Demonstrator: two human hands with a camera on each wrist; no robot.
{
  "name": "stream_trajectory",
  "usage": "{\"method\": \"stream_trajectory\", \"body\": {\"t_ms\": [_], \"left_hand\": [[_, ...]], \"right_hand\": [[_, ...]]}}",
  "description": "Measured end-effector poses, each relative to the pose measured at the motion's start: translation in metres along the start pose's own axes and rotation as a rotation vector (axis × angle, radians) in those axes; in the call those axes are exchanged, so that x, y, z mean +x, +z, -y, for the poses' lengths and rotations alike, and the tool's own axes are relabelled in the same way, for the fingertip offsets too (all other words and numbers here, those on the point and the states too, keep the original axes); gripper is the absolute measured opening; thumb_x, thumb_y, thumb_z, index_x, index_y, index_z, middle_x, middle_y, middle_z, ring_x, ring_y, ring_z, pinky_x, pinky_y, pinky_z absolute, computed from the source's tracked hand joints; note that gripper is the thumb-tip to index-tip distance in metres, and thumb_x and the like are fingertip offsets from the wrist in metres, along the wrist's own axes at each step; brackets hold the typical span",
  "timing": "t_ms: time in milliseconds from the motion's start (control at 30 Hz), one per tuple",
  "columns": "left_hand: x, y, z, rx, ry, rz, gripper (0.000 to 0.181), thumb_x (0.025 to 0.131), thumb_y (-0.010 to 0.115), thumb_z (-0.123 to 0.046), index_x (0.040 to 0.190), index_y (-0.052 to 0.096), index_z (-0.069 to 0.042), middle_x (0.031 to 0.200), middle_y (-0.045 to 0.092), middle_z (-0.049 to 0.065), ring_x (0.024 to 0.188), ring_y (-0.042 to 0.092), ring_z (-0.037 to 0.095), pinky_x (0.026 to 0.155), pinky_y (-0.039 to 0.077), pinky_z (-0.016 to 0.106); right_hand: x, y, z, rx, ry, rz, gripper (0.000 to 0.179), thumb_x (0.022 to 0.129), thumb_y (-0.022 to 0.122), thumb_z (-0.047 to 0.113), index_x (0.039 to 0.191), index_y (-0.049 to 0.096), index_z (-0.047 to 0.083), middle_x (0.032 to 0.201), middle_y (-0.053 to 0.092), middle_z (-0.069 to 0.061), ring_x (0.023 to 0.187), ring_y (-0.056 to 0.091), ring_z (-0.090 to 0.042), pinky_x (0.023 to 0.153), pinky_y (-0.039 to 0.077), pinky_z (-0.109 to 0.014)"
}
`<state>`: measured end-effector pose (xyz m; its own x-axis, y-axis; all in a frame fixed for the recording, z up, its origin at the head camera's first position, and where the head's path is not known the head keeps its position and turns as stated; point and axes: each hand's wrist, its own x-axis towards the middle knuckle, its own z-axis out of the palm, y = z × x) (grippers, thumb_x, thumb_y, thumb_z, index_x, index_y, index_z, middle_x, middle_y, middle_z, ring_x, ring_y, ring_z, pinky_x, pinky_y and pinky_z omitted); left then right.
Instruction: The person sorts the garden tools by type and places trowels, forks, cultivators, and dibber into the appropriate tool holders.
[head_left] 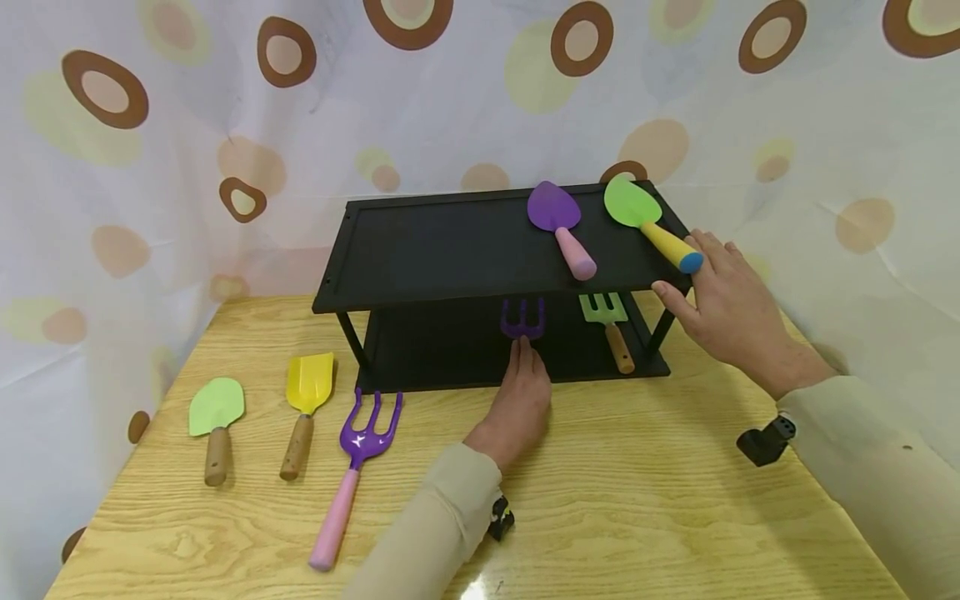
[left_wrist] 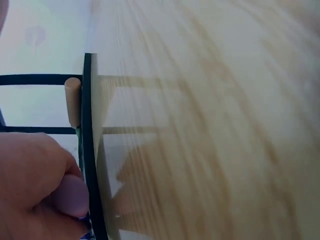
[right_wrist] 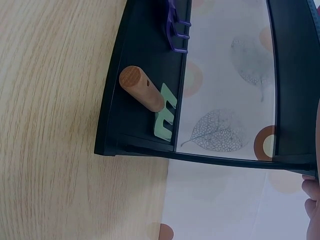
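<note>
My left hand [head_left: 517, 408] reaches to the lower level of a black two-level rack [head_left: 442, 250] and grips a purple hand fork [head_left: 532, 331]. Its three tines point to the back; in the left wrist view the handle's rounded pinkish end [left_wrist: 71, 196] pokes out between thumb and fingers. My right hand [head_left: 731, 321] rests on the upper shelf's front right corner, fingers extended along the side, thumb at the front edge. By it lies a green trowel [head_left: 632, 202] with a yellow, blue-ended handle. A green hand fork [head_left: 604, 310] with a wooden handle lies on the lower shelf.
A purple trowel [head_left: 553, 207] with a pink handle lies on the upper shelf. Left on the wooden table [head_left: 637, 500] are a green trowel [head_left: 217, 406], a yellow shovel [head_left: 310, 382] and a larger purple fork [head_left: 363, 443]. A patterned curtain [head_left: 450, 108] hangs behind.
</note>
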<state>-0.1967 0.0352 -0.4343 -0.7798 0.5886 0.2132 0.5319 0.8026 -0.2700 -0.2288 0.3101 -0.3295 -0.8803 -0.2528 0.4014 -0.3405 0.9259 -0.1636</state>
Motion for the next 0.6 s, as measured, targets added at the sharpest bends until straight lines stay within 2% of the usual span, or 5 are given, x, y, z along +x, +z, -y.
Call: {"method": "stream_trajectory", "body": {"t_ms": [100, 233, 333, 433, 600], "left_hand": [[-0.001, -0.002, 0.002, -0.164, -0.026, 0.060, 0.051, 0.100, 0.050, -0.014, 0.142, 0.041, 0.014, 0.151, 0.038, 0.031, 0.145, 0.036, 0.039, 0.121, 0.033, 0.041], [-0.005, -0.008, 0.008, -0.399, -0.056, 0.206, 0.063, 0.100, 0.052, -0.021, 0.149, 0.030, 0.012, 0.161, 0.019, 0.029, 0.152, 0.020, 0.038, 0.124, 0.024, 0.040], [-0.008, -0.014, 0.013, -0.485, -0.045, 0.286, 0.064, 0.100, 0.050, -0.019, 0.152, 0.026, 0.009, 0.163, 0.013, 0.027, 0.154, 0.014, 0.036, 0.125, 0.021, 0.039], [-0.010, -0.019, 0.017, -0.482, -0.013, 0.287, 0.058, 0.101, 0.048, -0.016, 0.150, 0.030, 0.009, 0.162, 0.018, 0.027, 0.153, 0.017, 0.035, 0.124, 0.024, 0.038], [-0.011, -0.021, 0.019, -0.337, 0.062, 0.185, 0.046, 0.102, 0.048, -0.009, 0.143, 0.042, 0.011, 0.155, 0.032, 0.030, 0.149, 0.031, 0.034, 0.122, 0.029, 0.035]], "right_hand": [[0.000, 0.001, 0.000, 0.006, -0.004, -0.007, 0.073, 0.103, 0.045, 0.045, 0.144, 0.033, -0.014, 0.151, 0.032, -0.035, 0.139, 0.033, -0.051, 0.123, 0.017, -0.058], [-0.001, 0.001, 0.001, -0.002, -0.007, -0.013, 0.073, 0.103, 0.046, 0.045, 0.144, 0.033, -0.015, 0.150, 0.033, -0.035, 0.139, 0.033, -0.051, 0.123, 0.018, -0.058], [-0.001, 0.000, 0.001, -0.011, -0.009, -0.014, 0.074, 0.103, 0.046, 0.045, 0.144, 0.033, -0.016, 0.150, 0.033, -0.036, 0.139, 0.033, -0.051, 0.123, 0.018, -0.058], [-0.001, 0.000, 0.002, -0.015, -0.008, -0.012, 0.075, 0.103, 0.045, 0.045, 0.144, 0.033, -0.017, 0.150, 0.033, -0.036, 0.140, 0.033, -0.052, 0.123, 0.018, -0.058], [0.000, 0.000, 0.001, -0.011, -0.012, -0.016, 0.074, 0.103, 0.046, 0.044, 0.143, 0.034, -0.017, 0.150, 0.033, -0.036, 0.140, 0.033, -0.051, 0.123, 0.018, -0.058]]}}
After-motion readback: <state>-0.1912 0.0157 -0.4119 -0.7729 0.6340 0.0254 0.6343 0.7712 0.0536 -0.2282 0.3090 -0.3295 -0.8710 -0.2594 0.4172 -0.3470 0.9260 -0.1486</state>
